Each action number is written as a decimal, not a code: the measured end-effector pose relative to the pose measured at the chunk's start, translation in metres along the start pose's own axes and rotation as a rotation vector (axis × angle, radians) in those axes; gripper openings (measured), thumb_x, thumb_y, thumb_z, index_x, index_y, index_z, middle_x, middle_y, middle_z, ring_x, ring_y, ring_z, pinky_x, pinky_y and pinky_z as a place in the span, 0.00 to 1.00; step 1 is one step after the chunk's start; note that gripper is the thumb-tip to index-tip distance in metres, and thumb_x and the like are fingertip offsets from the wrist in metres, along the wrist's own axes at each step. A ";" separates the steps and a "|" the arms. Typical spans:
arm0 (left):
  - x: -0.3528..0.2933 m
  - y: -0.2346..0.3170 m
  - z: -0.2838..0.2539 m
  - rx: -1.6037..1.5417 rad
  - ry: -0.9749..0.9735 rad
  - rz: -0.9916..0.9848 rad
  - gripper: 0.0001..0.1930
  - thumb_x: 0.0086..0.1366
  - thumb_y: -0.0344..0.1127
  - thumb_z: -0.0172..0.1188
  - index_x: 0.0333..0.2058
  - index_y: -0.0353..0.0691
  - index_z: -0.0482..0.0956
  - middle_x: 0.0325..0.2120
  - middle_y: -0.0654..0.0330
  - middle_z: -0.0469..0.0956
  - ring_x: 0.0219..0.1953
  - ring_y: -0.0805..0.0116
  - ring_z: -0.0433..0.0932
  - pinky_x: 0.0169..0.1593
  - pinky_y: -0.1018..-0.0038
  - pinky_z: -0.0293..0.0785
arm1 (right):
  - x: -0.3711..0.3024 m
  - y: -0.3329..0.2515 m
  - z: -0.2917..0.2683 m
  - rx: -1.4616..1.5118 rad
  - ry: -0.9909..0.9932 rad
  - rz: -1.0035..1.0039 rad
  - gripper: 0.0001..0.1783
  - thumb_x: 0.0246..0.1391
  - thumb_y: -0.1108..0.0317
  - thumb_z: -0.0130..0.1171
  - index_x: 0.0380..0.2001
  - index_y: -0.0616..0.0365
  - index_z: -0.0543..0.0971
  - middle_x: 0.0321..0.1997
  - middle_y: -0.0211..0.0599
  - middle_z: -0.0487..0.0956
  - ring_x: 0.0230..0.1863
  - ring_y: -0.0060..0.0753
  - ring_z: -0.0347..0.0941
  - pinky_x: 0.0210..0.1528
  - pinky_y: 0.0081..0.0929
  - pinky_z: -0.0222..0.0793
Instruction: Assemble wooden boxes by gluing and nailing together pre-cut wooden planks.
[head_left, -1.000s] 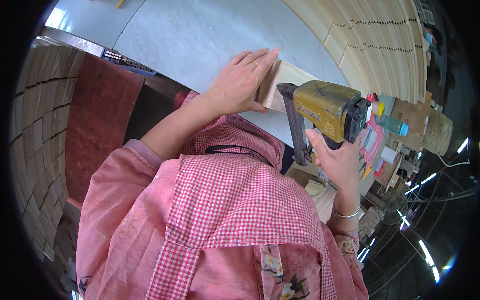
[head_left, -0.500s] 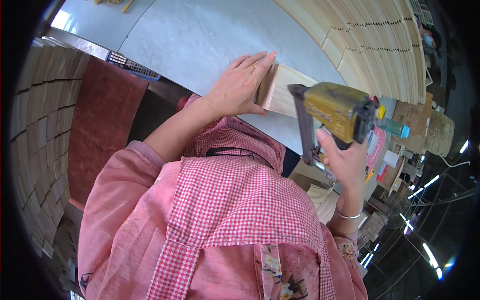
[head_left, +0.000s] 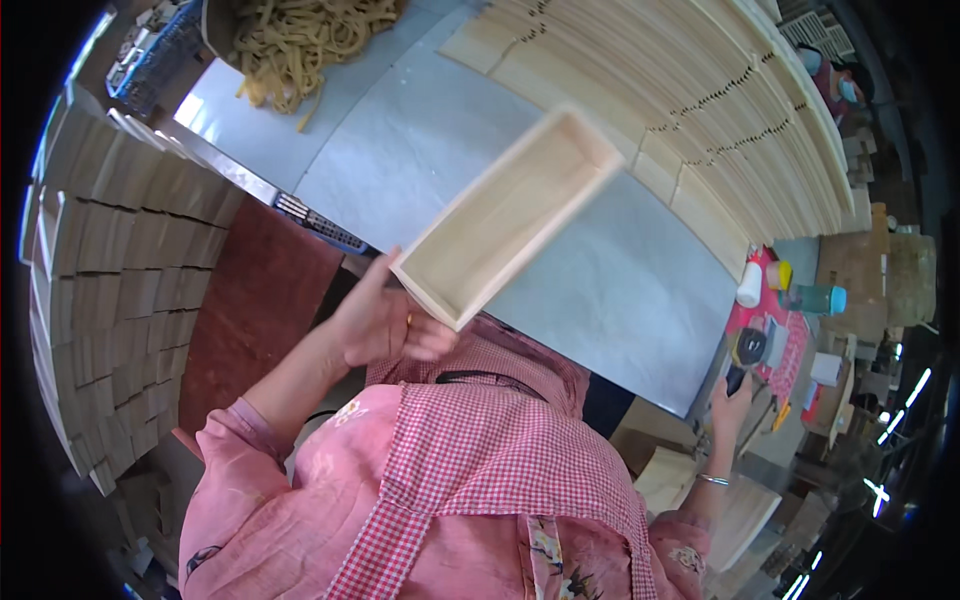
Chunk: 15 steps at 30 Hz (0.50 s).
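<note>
My left hand (head_left: 385, 325) grips a long, open wooden box (head_left: 505, 220) of pale wood by its near end. The box is tilted above the blue-grey tabletop (head_left: 620, 290), its open side toward me. Off to the right, my right hand (head_left: 732, 405) is wrapped round the dark handle of a nail gun (head_left: 748, 347), seen partly end-on by the table's right edge. The fingers of that hand are small and partly hidden.
Pale wooden boards (head_left: 690, 90) stand in long rows along the far side. Wood pieces (head_left: 130, 260) are stacked at left, near a reddish-brown board (head_left: 255, 300). Tan loops (head_left: 300, 45) spill from a container at far left. A bottle (head_left: 815, 299) stands at right.
My left hand has lifted the box off the tabletop and tilted it up toward me. The nail gun has moved away to the right in my right hand.
</note>
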<state>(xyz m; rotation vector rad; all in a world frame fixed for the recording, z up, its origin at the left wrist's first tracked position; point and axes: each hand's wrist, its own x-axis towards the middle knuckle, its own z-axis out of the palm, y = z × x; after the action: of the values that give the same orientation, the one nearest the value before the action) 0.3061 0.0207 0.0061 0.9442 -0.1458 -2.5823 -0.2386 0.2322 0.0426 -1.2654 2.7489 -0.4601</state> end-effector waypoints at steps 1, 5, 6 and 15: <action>0.003 -0.009 -0.005 0.045 0.071 0.013 0.26 0.74 0.51 0.51 0.50 0.27 0.76 0.38 0.47 0.79 0.35 0.55 0.81 0.41 0.70 0.79 | 0.001 0.021 0.010 -0.094 0.034 0.006 0.27 0.56 0.68 0.65 0.56 0.70 0.72 0.37 0.53 0.82 0.33 0.48 0.80 0.39 0.38 0.77; 0.010 -0.035 -0.015 0.183 0.320 0.068 0.19 0.73 0.47 0.54 0.43 0.32 0.79 0.37 0.51 0.78 0.33 0.58 0.80 0.38 0.71 0.77 | 0.007 0.098 0.042 -0.339 0.129 0.024 0.31 0.55 0.67 0.64 0.59 0.71 0.70 0.45 0.61 0.81 0.43 0.61 0.80 0.49 0.44 0.75; 0.008 -0.039 -0.012 0.482 0.471 0.316 0.18 0.71 0.46 0.56 0.42 0.33 0.79 0.36 0.52 0.79 0.33 0.58 0.80 0.38 0.70 0.77 | 0.013 0.117 0.046 -0.329 0.136 0.076 0.31 0.55 0.67 0.64 0.60 0.70 0.71 0.47 0.61 0.81 0.45 0.62 0.80 0.50 0.44 0.75; 0.023 -0.044 0.020 2.183 0.541 1.313 0.12 0.57 0.39 0.63 0.41 0.48 0.78 0.34 0.61 0.77 0.40 0.60 0.76 0.55 0.57 0.64 | 0.035 0.171 0.068 0.049 0.219 -0.133 0.33 0.59 0.60 0.65 0.61 0.70 0.70 0.50 0.58 0.82 0.48 0.56 0.81 0.52 0.40 0.76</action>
<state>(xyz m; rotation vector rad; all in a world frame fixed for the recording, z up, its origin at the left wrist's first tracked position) 0.2631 0.0515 -0.0022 1.1077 -2.4191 -0.1121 -0.3732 0.2944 -0.0723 -1.4734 2.8163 -0.7132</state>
